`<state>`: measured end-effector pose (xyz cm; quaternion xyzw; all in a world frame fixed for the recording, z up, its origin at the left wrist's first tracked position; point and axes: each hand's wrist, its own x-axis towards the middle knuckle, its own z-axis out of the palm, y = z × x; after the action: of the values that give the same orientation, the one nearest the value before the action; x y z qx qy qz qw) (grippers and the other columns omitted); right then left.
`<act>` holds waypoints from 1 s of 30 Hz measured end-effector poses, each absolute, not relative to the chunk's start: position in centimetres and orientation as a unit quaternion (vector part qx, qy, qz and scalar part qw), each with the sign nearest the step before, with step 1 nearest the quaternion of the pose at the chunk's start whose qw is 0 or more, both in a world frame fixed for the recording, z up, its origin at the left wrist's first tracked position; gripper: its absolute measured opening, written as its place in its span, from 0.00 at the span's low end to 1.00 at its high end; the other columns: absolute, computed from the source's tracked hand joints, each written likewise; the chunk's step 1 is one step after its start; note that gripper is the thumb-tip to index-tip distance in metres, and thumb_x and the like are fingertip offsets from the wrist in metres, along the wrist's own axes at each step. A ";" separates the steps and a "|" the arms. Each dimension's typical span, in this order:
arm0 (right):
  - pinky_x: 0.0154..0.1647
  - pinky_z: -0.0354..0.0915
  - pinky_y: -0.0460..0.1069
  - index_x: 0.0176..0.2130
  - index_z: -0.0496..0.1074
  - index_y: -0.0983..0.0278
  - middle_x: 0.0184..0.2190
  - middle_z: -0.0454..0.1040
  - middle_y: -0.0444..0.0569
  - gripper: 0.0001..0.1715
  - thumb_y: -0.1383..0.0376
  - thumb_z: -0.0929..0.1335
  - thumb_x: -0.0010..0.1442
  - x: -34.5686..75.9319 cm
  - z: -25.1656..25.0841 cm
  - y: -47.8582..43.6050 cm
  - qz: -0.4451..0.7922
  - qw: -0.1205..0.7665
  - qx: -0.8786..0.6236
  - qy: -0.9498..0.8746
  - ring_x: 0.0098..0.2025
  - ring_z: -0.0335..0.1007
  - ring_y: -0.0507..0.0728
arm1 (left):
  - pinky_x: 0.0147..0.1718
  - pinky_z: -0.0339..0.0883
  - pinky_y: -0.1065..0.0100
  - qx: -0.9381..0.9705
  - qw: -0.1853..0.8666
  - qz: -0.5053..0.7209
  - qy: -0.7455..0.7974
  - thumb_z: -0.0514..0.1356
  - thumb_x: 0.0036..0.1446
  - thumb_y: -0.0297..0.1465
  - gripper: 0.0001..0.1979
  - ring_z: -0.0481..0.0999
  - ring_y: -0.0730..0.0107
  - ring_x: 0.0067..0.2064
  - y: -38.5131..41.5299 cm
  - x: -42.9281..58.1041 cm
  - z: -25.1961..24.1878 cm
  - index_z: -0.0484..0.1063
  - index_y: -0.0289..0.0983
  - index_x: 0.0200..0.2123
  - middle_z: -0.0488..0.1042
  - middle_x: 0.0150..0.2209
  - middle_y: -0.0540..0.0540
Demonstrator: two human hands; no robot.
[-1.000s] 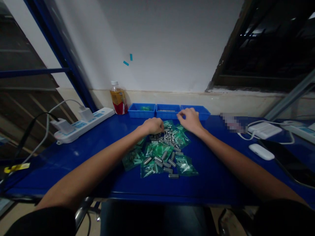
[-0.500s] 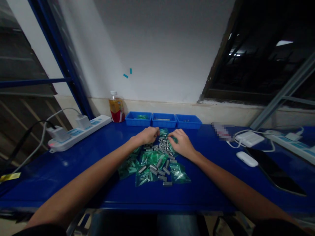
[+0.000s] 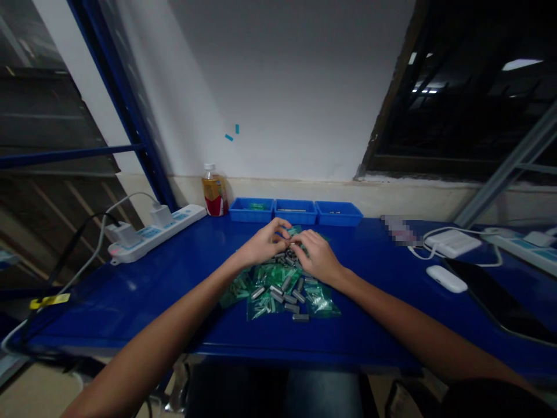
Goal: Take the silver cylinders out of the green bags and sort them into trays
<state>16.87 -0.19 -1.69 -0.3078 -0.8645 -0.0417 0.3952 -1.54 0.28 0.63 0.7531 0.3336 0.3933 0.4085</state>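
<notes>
Over the far part of a pile, my left hand and my right hand meet fingertip to fingertip. Both are closed in a pinch at a small light-coloured piece, too small and blurred to name. Below them lie small shiny metal parts, partly hidden by the fingers. Nearer to me, several grey metal cylinders lie loose among green plastic bags. The bags hold thin pale pieces.
Three blue trays stand in a row by the wall, beside a drink bottle. A power strip with plugs lies left on the blue table. To the right are a white case, a phone and a white charger.
My hands have come together from either side of the metal parts, and their fingertips now meet. The whole view has shifted slightly, with things appearing further right.
</notes>
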 end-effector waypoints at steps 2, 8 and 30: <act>0.38 0.60 0.50 0.35 0.71 0.65 0.32 0.74 0.51 0.10 0.64 0.62 0.63 16.5 -1.6 -0.1 0.015 0.434 -0.347 -0.831 0.36 0.68 0.58 | 0.32 0.67 0.71 0.768 0.374 0.405 0.327 0.58 0.55 0.28 0.13 0.72 0.73 0.35 -0.2 -1.3 0.5 0.62 0.35 0.44 0.68 0.38 0.46; 0.23 0.54 0.46 0.21 0.67 0.64 0.18 0.69 0.44 0.23 0.58 0.60 0.63 15.7 -1.2 0.3 0.178 0.467 -0.442 -0.745 0.22 0.64 0.52 | 0.35 0.68 0.69 0.813 0.173 0.415 0.371 0.58 0.55 0.28 0.09 0.74 0.69 0.34 -0.6 0.1 0.3 0.68 0.34 0.41 0.74 0.33 0.46; 0.42 0.63 0.51 0.41 0.69 0.63 0.35 0.71 0.52 0.09 0.65 0.61 0.64 17.9 -0.2 1.5 -0.086 0.407 -0.338 -0.844 0.39 0.68 0.58 | 0.31 0.67 0.72 0.831 0.173 0.343 0.403 0.42 0.66 0.40 0.24 0.76 0.70 0.29 2.0 0.3 0.9 0.72 0.33 0.32 0.77 0.28 0.46</act>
<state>17.90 1.45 -0.18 -0.3383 -0.8441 -0.0856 0.4072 0.30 2.02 0.91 0.8306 0.4029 0.3430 0.1734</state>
